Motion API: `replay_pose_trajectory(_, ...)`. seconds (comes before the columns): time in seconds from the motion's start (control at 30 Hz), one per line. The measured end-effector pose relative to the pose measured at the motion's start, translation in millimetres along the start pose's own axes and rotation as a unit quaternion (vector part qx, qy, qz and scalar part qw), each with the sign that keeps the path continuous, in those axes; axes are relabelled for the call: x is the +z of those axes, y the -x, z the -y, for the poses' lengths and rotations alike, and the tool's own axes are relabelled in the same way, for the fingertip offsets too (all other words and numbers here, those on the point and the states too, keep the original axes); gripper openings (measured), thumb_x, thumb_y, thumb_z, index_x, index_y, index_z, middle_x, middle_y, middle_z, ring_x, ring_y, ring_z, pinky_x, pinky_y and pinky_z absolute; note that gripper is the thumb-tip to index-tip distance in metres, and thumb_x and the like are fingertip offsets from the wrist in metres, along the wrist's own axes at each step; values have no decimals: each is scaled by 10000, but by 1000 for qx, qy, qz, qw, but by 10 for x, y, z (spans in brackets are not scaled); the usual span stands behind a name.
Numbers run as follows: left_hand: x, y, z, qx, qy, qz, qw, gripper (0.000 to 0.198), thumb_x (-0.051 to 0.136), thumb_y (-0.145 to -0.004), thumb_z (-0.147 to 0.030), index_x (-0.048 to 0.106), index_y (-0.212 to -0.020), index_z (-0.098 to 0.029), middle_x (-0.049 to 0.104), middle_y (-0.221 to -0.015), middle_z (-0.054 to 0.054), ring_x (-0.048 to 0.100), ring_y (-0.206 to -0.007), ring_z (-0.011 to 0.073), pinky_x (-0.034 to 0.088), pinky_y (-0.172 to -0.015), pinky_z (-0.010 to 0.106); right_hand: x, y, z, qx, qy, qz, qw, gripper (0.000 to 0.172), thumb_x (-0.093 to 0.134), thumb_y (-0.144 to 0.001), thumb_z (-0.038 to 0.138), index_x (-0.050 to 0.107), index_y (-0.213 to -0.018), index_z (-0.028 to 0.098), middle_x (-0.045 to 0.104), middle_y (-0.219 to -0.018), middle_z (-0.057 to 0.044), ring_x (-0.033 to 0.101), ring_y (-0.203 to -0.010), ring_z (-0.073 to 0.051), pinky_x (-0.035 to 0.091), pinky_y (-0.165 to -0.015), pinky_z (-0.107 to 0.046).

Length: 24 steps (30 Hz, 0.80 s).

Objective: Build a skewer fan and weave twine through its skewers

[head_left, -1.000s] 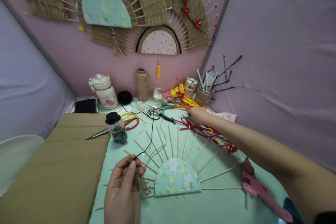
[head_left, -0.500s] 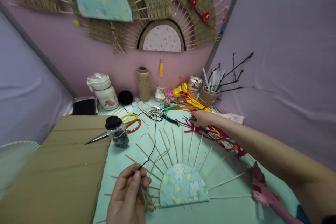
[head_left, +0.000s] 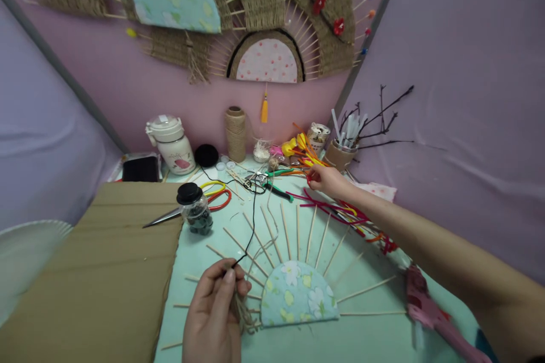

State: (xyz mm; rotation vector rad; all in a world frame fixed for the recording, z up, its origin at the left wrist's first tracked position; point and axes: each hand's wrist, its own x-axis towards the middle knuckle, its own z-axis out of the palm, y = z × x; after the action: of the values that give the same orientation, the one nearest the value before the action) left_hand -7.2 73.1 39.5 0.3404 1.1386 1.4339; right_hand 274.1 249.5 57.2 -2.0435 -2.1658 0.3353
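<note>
My left hand (head_left: 219, 309) is closed on a small twine tassel (head_left: 244, 312), whose frayed strands hang below the fingers. A black cord (head_left: 254, 227) runs up from the pinch towards the back of the table. Just right of this hand lies a half-round fan base (head_left: 298, 295) in blue flowered cloth, with thin wooden sticks (head_left: 298, 232) spreading from it. My right hand (head_left: 326, 181) reaches far out over the pipe cleaners (head_left: 332, 210), fingers closed. A bit of red shows at its fingertips; what it belongs to is mostly hidden.
Green-handled pliers (head_left: 279, 191), scissors (head_left: 217, 198) and a black-lidded jar (head_left: 195, 210) lie around the middle. Cardboard (head_left: 93, 261) covers the left. A pink glue gun (head_left: 430, 306) sits under my right forearm. Behind stand a twine spool (head_left: 235, 133), a white flask (head_left: 172, 144) and a twig pot (head_left: 340, 154).
My right hand has shifted slightly up and back, away from the magenta pipe cleaners. My left hand keeps its hold on the tassel. The view has moved a little.
</note>
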Motion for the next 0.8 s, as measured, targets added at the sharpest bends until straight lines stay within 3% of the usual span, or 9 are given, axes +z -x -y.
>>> replay_pose_trajectory(0.07,12,28,-8,1,3,2,1000,333,802,-622,-361,670,-874,-188,629,-792,19,553,-641,89,495,-587,181,-35,58,36,1,-75,18,997,201,478,-788,159,528,-982,158,687,-825,-43,623,-622,-118,420,-547,-206)
replay_pose_trajectory(0.13,32,58,-22,-2,10,11,1000,301,779,-659,-335,666,-895,-187,623,-797,18,557,-652,88,490,-591,179,-40,159,114,12,-235,61,970,180,477,-802,194,493,-980,167,671,-802,-21,568,-499,-78,356,-423,-179)
replay_pose_trajectory(0.2,51,81,-39,-11,27,23,999,268,760,-687,-302,661,-905,-182,615,-789,15,560,-655,85,493,-610,185,-37,318,254,30,-426,122,896,197,552,-773,248,478,-944,182,640,-737,13,474,-398,-42,248,-341,-157)
replay_pose_trajectory(0.27,63,88,-57,-27,59,35,997,240,747,-704,-276,655,-902,-178,619,-809,17,577,-688,90,501,-648,196,-42,542,449,44,-542,190,817,268,645,-722,280,476,-913,196,576,-602,69,359,-323,-12,161,-315,-138)
replay_pose_trajectory(0.33,65,80,-70,-44,93,48,994,223,737,-716,-255,652,-906,-172,623,-824,20,594,-726,96,505,-686,205,-46,816,669,55,-602,261,752,347,705,-691,278,468,-936,213,516,-508,106,302,-289,-7,122,-300,-127)
replay_pose_trajectory(0.43,58,58,-75,-56,122,48,990,232,737,-715,-225,653,-922,-164,636,-851,30,610,-762,104,509,-737,225,8,1241,960,52,-666,362,650,421,769,-664,278,476,-963,225,566,-558,93,264,-267,12,116,-281,-120)
replay_pose_trajectory(0.53,54,46,-74,-57,127,45,989,244,743,-709,-217,654,-928,-157,643,-889,40,614,-789,108,505,-764,237,154,1562,1139,59,-714,390,578,493,825,-624,328,528,-997,203,608,-651,61,291,-286,30,155,-280,-116)
replay_pose_trajectory(0.63,51,49,-76,-57,121,48,990,258,753,-698,-231,654,-925,-160,632,-898,32,602,-772,99,494,-738,228,304,1731,1232,69,-735,381,557,520,836,-616,350,567,-1024,172,603,-666,54,314,-288,35,173,-270,-115)
replay_pose_trajectory(0.8,48,78,-74,-8,73,40,997,301,769,-672,-253,641,-929,-164,613,-883,22,582,-743,101,470,-692,228,426,1805,1348,72,-695,336,631,465,810,-644,372,578,-984,153,649,-765,7,525,-351,-25,267,-288,-105)
